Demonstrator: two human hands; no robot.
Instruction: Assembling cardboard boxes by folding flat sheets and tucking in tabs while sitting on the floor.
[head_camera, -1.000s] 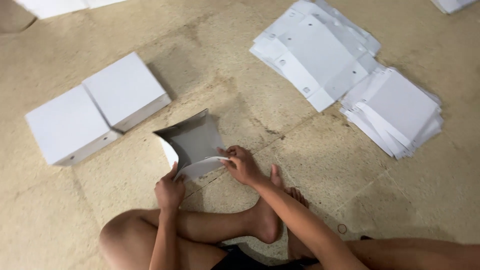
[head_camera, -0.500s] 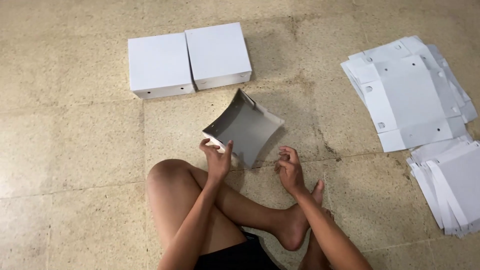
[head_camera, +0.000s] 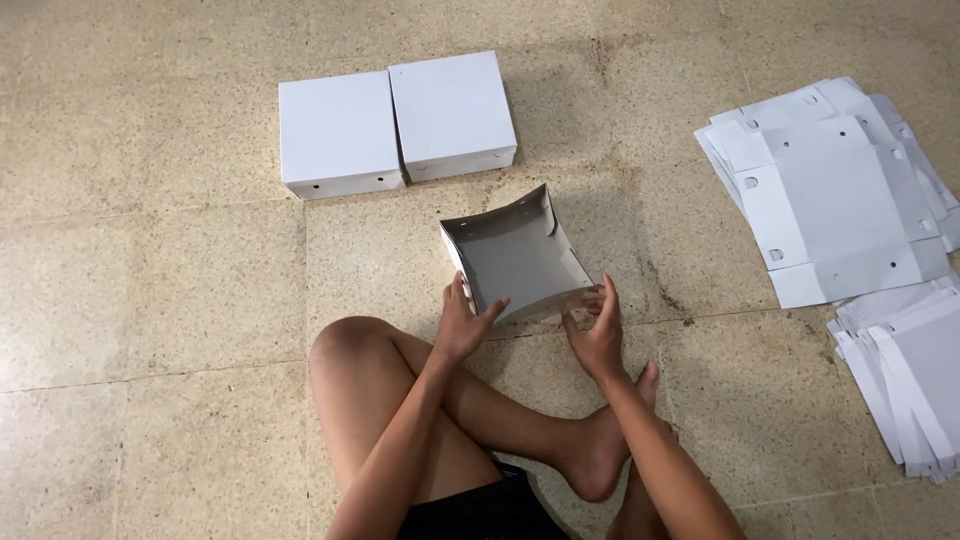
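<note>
One head camera, looking down steeply.
We see from above the half-folded box (head_camera: 520, 255) at close range; the floor (head_camera: 150, 300) fills the view around it on all sides.

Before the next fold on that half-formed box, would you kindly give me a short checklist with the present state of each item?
1. Both hands on the box: left hand and right hand grip the near edge of the half-folded box. Ok.
2. Side walls raised: both stand up. Ok.
3. Near end wall closed: hidden by fingers. Cannot tell.
4. Far end closed: open, curled. Not ok.
5. Floor around the box free: ok.
6. Finished boxes and flat blanks lie apart: ok.
</note>
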